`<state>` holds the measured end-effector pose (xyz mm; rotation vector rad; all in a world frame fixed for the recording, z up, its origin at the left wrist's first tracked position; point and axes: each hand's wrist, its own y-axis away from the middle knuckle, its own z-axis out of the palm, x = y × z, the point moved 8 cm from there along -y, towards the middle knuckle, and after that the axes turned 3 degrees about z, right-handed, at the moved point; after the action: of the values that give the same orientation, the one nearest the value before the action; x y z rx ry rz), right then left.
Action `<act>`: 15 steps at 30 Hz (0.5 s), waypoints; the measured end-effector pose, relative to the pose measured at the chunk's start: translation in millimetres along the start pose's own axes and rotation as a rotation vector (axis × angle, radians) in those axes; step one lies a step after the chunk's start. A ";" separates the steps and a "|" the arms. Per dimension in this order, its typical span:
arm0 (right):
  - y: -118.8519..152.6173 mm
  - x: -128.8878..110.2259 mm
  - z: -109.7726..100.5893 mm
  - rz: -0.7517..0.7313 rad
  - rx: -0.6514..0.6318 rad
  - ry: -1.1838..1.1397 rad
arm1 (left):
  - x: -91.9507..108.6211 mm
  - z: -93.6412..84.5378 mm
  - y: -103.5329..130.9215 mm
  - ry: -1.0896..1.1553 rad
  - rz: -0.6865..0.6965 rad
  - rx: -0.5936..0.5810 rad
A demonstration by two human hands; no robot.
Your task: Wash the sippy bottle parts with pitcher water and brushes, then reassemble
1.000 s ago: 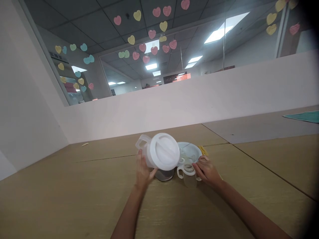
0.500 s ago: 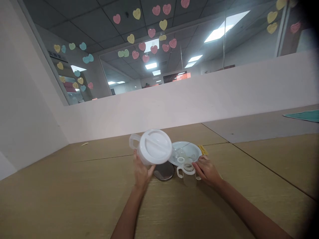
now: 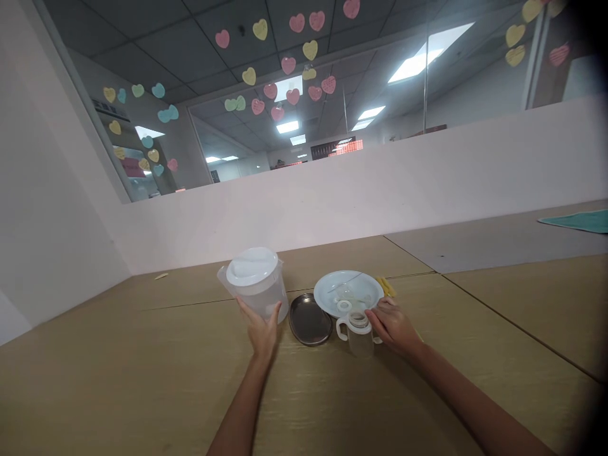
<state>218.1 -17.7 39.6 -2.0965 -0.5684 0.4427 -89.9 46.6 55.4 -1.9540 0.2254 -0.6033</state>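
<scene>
a person's left hand [image 3: 260,332], thumb and fingers spread wide, cradles the near side of a lidded, translucent pitcher [image 3: 261,297] left of an oval metal tray [image 3: 310,320]; whether the pitcher touches the table [image 3: 142,380] is unclear. the right hand [image 3: 398,327], fingers drawn in, grips the right side of a 2-handled cup [image 3: 361,344] upright just in front of a pale bowl [image 3: 323,287].

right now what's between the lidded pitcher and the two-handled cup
In the head view, the oval metal tray lies between the lidded pitcher and the two-handled cup.
</scene>
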 end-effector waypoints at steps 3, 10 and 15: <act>-0.4 -0.5 0.0 -0.009 0.005 0.011 | -10.9 -4.1 1.5 0.033 -0.214 0.032; -3.8 4.7 -6.8 0.063 0.052 0.014 | -11.6 -1.2 2.1 0.035 -0.191 0.007; -4.6 33.6 -21.5 0.336 0.145 0.103 | -6.9 -2.3 -1.7 -0.024 -0.152 0.002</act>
<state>255.8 -11.5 51.7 -2.0641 -0.1176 0.5439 -97.1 48.4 55.6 -1.9877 0.0620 -0.6781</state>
